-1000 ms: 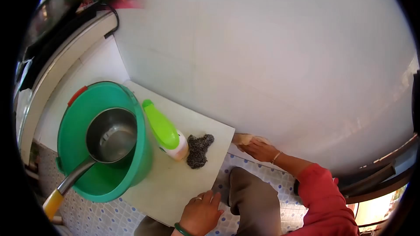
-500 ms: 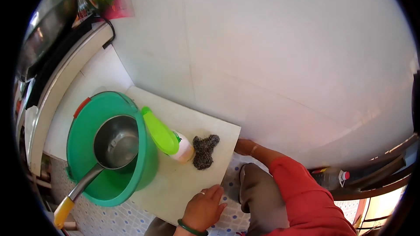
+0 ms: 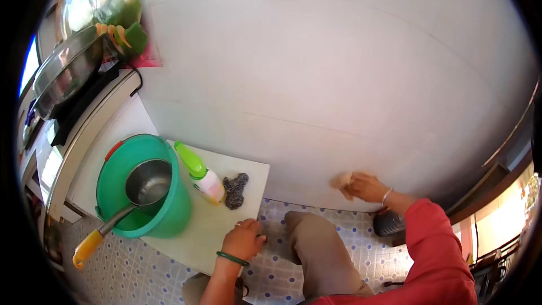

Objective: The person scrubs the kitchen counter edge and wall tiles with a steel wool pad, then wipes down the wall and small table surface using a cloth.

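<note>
My right hand is against the white wall, low down, with a tan cloth bunched under its fingers. The cloth is slightly smeared by motion. My left hand, with a green bangle at the wrist, rests on the edge of a low white tabletop, thumb apart from the fingers. Beyond it on the tabletop lies a dark steel wool scourer. Beside the scourer stands a spray bottle with a bright green top.
A green bucket stands at the left, holding a metal ladle-like dipper with a yellow handle end. A steel pan sits on the counter, upper left. A dark bottle stands on the tiled floor by the wall.
My right hand has come up from beside the tabletop's far corner and moved right along the wall, the cloth now showing. My left hand stays at the tabletop edge. The view has shifted.
</note>
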Demonstrator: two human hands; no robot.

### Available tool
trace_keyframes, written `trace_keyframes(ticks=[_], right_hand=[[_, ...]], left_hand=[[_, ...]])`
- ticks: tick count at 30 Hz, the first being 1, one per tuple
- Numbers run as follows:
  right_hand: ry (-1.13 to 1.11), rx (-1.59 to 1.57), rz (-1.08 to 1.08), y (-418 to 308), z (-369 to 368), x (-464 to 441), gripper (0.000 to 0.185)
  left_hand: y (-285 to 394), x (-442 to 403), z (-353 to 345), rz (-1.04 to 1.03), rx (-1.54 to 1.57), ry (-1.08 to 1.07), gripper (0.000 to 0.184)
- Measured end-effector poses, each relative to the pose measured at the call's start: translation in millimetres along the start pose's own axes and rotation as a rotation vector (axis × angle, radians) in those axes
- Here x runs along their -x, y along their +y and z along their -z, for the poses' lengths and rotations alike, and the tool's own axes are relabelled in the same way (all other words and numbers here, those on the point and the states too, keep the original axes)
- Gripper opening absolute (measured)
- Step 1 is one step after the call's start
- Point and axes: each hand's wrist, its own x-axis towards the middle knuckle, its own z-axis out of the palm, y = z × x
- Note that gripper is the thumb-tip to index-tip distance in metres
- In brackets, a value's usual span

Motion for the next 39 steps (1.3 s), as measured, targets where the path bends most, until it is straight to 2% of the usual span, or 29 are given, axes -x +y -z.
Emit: trace_keyframes(ticks=[3, 5, 7, 8, 9, 11, 12, 13, 15, 18, 22, 24, 26, 28, 29, 30, 31, 33, 35, 37, 39], right_hand=[[0.346, 0.07, -0.156, 15.9, 95.3, -35.2, 0.036], [0.65, 0.322, -0.105, 27.7, 161.2, -60.5, 0.037], [0.825, 0.357, -0.136, 48.0, 199.9, -87.6, 0.042], [0.875, 0.386, -0.235, 49.1, 218.8, -99.4, 0.044], [0.873, 0.374, -0.23, 43.4, 220.7, -114.2, 0.044], [1.032, 0.331, -0.427, 34.8, 215.4, -139.0, 0.045], [0.923, 0.398, -0.414, 36.6, 186.9, -145.8, 0.047], [0.922, 0.385, -0.413, 34.2, 154.1, -152.1, 0.047], [0.603, 0.147, -0.102, 20.1, 82.9, -156.8, 0.049], [0.383, 0.008, 0.056, -7.7, -9.7, -160.7, 0.041], [0.408, -0.116, 0.166, -35.0, -100.2, -159.1, 0.03], [0.349, 0.321, 0.275, -42.3, -131.7, -145.0, 0.026], [0.168, -0.251, 0.139, -51.3, -168.8, -119.3, 0.014], [0.159, -0.327, 0.134, -50.8, -178.3, -83.5, 0.009], [-0.065, -0.707, -0.296, -61.1, -158.7, -68.1, 0.009], [-0.187, -0.56, -0.189, -56.9, -151.0, -49.6, 0.017], [-0.166, -0.54, -0.22, -55.4, -149.7, -31.2, 0.017], [-0.282, -0.406, -0.108, -51.6, -145.5, -2.3, 0.016], [-0.209, -0.38, -0.169, -45.5, -100.3, 20.4, 0.017], [-0.142, -0.353, -0.211, -34.5, -62.9, 33.5, 0.018], [-0.009, -0.154, -0.088, -23.7, -34.8, 39.2, 0.032]], left_hand=[[-6.6, -1.8, -10.3, -0.035, -0.051, 0.082, 0.037], [-4.5, -3.2, -6.2, -0.023, -0.046, 0.046, 0.038], [-6.7, -3.9, -5.1, 0.029, 0.03, 0.027, 0.041], [-5.5, -3.9, -4.1, 0.036, 0.031, 0.018, 0.041], [-3.2, -3.9, -2.0, 0.039, 0.04, 0.03, 0.04], [1.9, -3.6, -0.1, 0.058, 0.052, 0.037, 0.039], [4.3, -4.0, 0.5, 0.05, 0.038, 0.047, 0.038], [4.5, -4.6, 2.9, 0.039, 0.024, 0.057, 0.037], [6.2, -6.8, 7.9, 0.055, 0.035, 0.032, 0.037], [10.3, -13.8, 13.3, 0.069, 0.045, -0.01, 0.037], [8.9, -24.0, 18.8, 0.075, 0.029, -0.034, 0.039], [6.1, -26.8, 18.3, 0.066, 0.031, -0.037, 0.04], [-0.3, -26.9, 13.2, 0.009, -0.011, -0.019, 0.041], [-3.1, -26.0, 9.2, -0.027, -0.033, -0.012, 0.042], [-1.1, -25.5, 8.2, -0.025, -0.052, -0.024, 0.043], [6.7, -25.8, 8.3, -0.007, -0.063, 0.046, 0.031], [2.6, -24.0, 1.8, -0.044, -0.076, 0.064, 0.031], [-18.7, -21.0, -18.9, -0.154, -0.196, 0.058, 0.039], [-21.7, -22.0, -22.8, -0.186, -0.21, 0.11, 0.036], [-24.6, -23.8, -28.1, -0.137, -0.147, 0.061, 0.035], [-26.2, -21.5, -35.3, -0.214, -0.151, 0.167, 0.031]])
